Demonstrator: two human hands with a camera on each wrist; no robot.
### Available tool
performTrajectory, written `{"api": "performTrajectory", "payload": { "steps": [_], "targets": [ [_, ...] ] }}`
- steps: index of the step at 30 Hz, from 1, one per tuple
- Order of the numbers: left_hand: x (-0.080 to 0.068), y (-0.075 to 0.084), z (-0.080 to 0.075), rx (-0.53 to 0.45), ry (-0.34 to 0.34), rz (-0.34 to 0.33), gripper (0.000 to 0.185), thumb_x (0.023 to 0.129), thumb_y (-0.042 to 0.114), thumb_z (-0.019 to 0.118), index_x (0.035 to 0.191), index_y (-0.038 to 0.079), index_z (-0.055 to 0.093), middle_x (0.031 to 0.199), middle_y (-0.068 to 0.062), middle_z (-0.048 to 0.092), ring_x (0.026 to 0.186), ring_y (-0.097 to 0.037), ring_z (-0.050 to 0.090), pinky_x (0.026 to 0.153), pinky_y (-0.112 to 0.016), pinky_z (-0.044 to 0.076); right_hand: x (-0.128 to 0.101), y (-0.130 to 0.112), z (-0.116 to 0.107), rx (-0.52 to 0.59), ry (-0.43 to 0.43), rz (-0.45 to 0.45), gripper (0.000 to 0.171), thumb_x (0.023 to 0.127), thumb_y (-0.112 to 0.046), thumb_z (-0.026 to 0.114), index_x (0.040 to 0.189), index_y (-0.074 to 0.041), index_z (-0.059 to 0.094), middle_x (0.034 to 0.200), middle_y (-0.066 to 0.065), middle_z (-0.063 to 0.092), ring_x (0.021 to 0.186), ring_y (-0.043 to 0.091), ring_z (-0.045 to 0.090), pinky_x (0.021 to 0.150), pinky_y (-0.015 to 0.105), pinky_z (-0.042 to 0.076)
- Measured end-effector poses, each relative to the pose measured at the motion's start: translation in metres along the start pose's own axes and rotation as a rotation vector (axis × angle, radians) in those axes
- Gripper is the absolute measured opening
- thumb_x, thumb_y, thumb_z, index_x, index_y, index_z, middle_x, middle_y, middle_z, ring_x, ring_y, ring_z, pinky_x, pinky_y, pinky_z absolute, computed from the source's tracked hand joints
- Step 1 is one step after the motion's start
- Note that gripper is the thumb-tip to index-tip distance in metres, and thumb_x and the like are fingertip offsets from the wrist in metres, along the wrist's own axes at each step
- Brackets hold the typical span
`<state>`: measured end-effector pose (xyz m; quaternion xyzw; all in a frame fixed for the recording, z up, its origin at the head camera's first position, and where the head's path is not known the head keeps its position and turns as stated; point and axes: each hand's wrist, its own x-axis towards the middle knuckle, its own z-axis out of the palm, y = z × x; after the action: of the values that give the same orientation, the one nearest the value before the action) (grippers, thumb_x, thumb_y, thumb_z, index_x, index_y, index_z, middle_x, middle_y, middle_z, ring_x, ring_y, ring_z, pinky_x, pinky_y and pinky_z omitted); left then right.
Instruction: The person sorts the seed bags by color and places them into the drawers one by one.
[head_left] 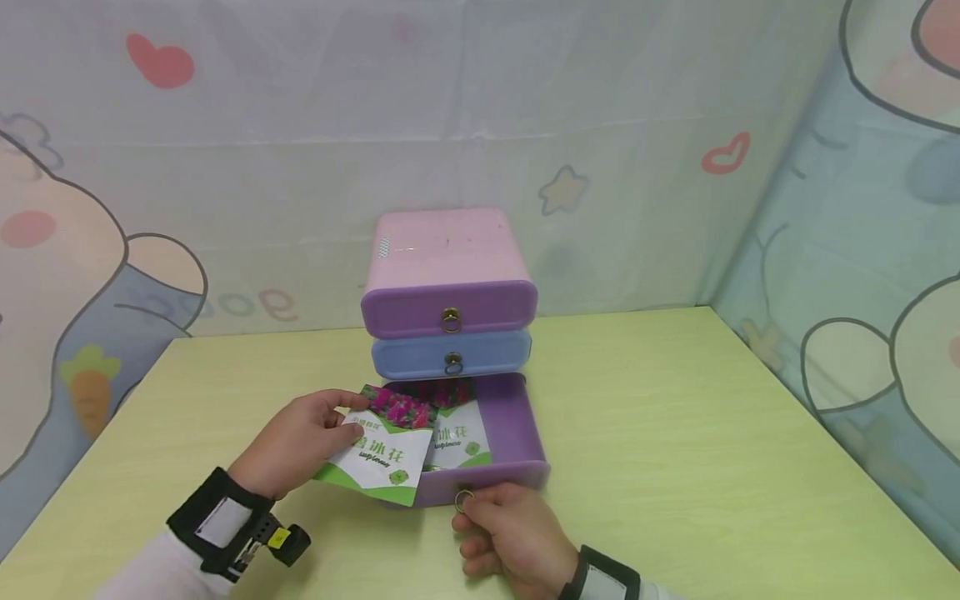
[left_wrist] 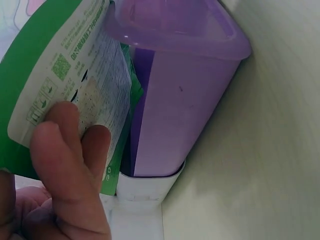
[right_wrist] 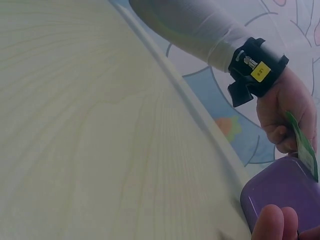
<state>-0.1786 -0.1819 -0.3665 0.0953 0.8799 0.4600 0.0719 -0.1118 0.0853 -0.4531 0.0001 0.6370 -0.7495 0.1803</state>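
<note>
My left hand (head_left: 310, 437) pinches a green-and-white seed packet (head_left: 386, 454) with pink flowers printed on it, by its left edge. The packet is tilted over the left side of the pulled-out purple drawer (head_left: 517, 425). Inside that drawer lies a second, similar packet (head_left: 459, 437). In the left wrist view the held packet's printed back (left_wrist: 70, 75) faces the camera, with fingers against it. At the drawer's front, my right hand (head_left: 517, 533) holds the small ring pull (head_left: 464, 500) between thumb and finger. Only the fingertips (right_wrist: 272, 225) of that hand show in the right wrist view.
Above the pulled-out drawer, a blue drawer (head_left: 450, 355) and a purple-fronted top drawer (head_left: 420, 310) sit in the pink cabinet (head_left: 450, 242). The cabinet stands on a pale wood-grain table (head_left: 675, 433). Behind it hangs a cartoon-printed cloth (head_left: 480, 150).
</note>
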Motion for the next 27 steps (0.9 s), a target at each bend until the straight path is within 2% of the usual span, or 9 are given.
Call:
{"api": "performTrajectory", "payload": {
  "steps": [9, 17, 27],
  "targets": [
    [0.008, 0.005, 0.009, 0.08, 0.039, 0.004, 0.037, 0.101, 0.014, 0.065, 0.135, 0.0, 0.067, 0.101, -0.011, 0.077, 0.075, -0.013, 0.072, 0.057, -0.027, 0.055, -0.002, -0.002, 0.0, -0.012, 0.002, 0.002, 0.021, 0.105, -0.013, 0.059, 0.11, 0.007, 0.061, 0.088, 0.002, 0.065, 0.062, 0.008, 0.06, 0.055, 0.024, 0.058],
    [0.01, 0.007, 0.015, 0.082, 0.039, 0.001, 0.036, 0.102, 0.014, 0.064, 0.134, 0.0, 0.068, 0.101, -0.012, 0.077, 0.071, -0.012, 0.07, 0.054, -0.026, 0.053, 0.0, -0.001, -0.001, -0.008, 0.001, 0.007, 0.019, 0.105, -0.013, 0.059, 0.107, 0.005, 0.061, 0.087, 0.001, 0.065, 0.061, 0.008, 0.06, 0.055, 0.024, 0.058],
    [0.014, 0.011, 0.023, 0.125, 0.057, 0.036, 0.032, 0.101, 0.011, 0.062, 0.13, 0.001, 0.07, 0.101, -0.012, 0.077, 0.071, -0.011, 0.069, 0.053, -0.026, 0.051, -0.001, -0.001, -0.001, -0.003, 0.0, -0.003, 0.018, 0.105, -0.013, 0.058, 0.105, 0.005, 0.061, 0.087, 0.001, 0.065, 0.06, 0.008, 0.059, 0.055, 0.025, 0.058]
  ]
}}
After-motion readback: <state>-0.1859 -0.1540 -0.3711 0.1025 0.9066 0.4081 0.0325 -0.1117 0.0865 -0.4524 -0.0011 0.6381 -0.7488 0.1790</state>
